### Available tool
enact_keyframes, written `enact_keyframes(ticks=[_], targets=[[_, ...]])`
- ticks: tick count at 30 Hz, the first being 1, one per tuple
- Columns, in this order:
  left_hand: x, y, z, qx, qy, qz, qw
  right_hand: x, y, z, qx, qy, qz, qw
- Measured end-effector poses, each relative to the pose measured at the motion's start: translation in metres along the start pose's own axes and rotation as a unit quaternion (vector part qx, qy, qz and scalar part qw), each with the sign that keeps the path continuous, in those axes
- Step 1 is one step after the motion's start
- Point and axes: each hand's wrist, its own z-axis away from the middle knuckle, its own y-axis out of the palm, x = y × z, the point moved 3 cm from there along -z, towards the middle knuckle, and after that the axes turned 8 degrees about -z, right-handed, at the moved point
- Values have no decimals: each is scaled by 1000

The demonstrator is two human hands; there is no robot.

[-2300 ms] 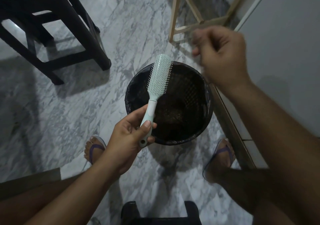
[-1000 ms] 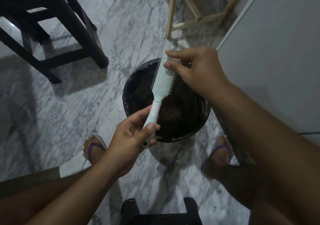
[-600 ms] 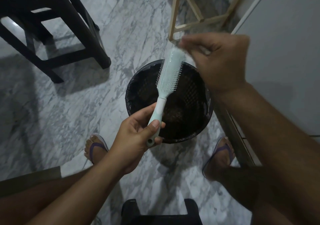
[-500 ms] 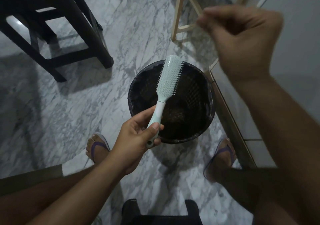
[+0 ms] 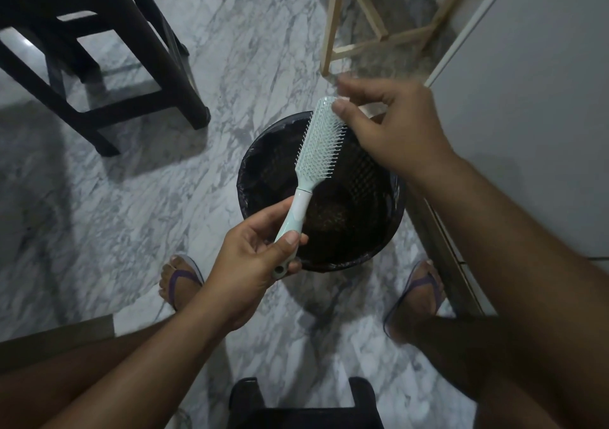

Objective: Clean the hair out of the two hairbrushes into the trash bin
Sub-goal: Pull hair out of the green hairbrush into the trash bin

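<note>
A pale mint hairbrush (image 5: 318,146) with white bristles is held over a round black trash bin (image 5: 260,151) lined with a dark bag. My left hand (image 5: 253,260) is shut on the brush's handle, with the bristles facing up and right. My right hand (image 5: 392,125) is at the far tip of the brush head, thumb and fingers pinched against the bristles there. No hair strands can be made out between the fingers. Dark clumps lie at the bottom of the bin. Only one brush is in view.
A dark wooden stool (image 5: 99,49) stands at the upper left on the marble floor. Light wooden legs (image 5: 333,23) rise behind the bin. A white cabinet (image 5: 527,115) runs along the right. My feet in sandals flank the bin, and a dark stool edge (image 5: 303,402) sits below.
My right hand, which had pulled up and away from the brush half a second ago, has come back down onto the tip of the brush head. My left hand kept hold of the handle.
</note>
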Motion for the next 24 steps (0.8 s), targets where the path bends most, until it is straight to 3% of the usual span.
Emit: enact_keyframes(ticks=[5, 11, 13, 18, 24], targets=[[6, -1, 1, 0, -13, 8, 1000, 1, 4, -1, 18, -41, 102, 994], [12, -2, -1, -17, -48, 25, 998, 25, 4, 4, -60, -87, 11, 994], [9, -4, -2, -28, -47, 30, 998, 23, 11, 9, -37, -86, 24, 995], [3, -3, -3, -28, -55, 23, 998, 2, 33, 27, 100, 42, 60, 992], [-9, 11, 0, -8, -80, -67, 995, 5, 23, 41, 45, 162, 29, 985]])
